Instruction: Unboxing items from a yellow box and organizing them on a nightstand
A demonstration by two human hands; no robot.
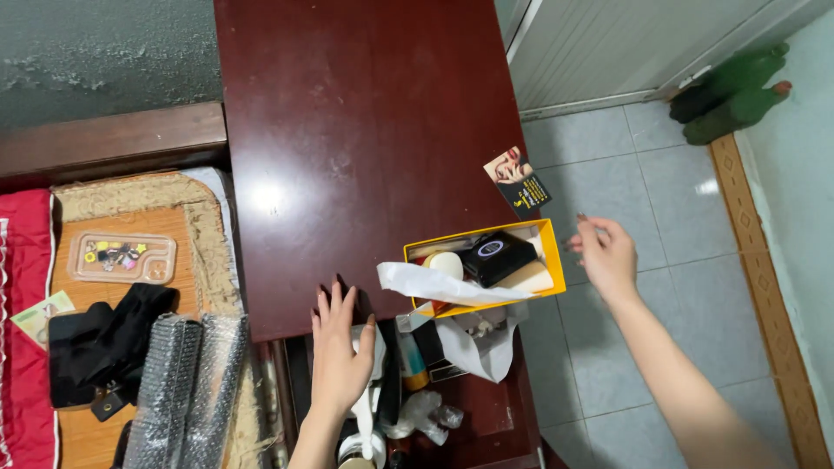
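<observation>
Dark wooden cabinet top (365,130) beside grey floor tiles (643,182); both hands' fingers spread, holding nothing.

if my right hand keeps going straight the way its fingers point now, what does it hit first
Probably the yellow cardboard box. The right hand hovers open just beside the box's right wall, fingers aimed left and slightly up toward its far corner. Depth is unclear, so it may pass over the rim toward the small black printed card.
</observation>
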